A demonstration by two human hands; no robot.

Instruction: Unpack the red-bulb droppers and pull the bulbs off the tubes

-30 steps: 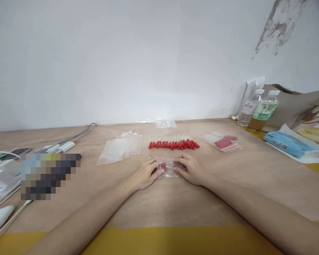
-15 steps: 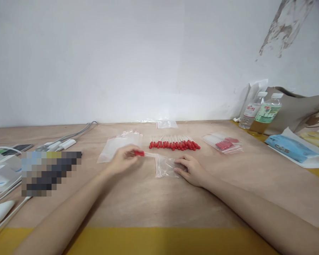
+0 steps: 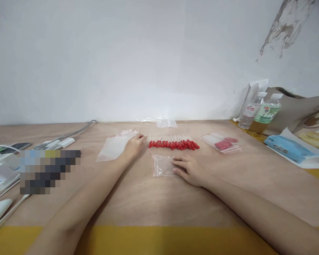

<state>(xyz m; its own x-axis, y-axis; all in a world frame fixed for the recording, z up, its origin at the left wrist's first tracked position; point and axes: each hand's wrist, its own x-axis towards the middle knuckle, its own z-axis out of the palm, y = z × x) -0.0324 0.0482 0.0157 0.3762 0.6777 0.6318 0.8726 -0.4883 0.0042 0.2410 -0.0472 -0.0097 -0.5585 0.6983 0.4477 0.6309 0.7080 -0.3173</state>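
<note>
Red-tipped sticks (image 3: 174,143) lay in a row mid-table (image 3: 149,202), heads toward the person. Left to right: pile of flat clear bags (image 3: 109,149); left hand (image 3: 135,144) over its right edge, near the row's left end, fingers bent, couldn't tell if gripping; single clear bag (image 3: 162,166) in front of row; right hand (image 3: 188,170), fingers slightly parted, tips on that bag's right end; filled bags (image 3: 224,143); blue pack (image 3: 289,148)

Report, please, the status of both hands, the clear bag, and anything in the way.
Left hand beside red-tipped sticks, grip unclear. Right hand on clear bag, bag flat. Left hand partly hides bag stack.
</note>
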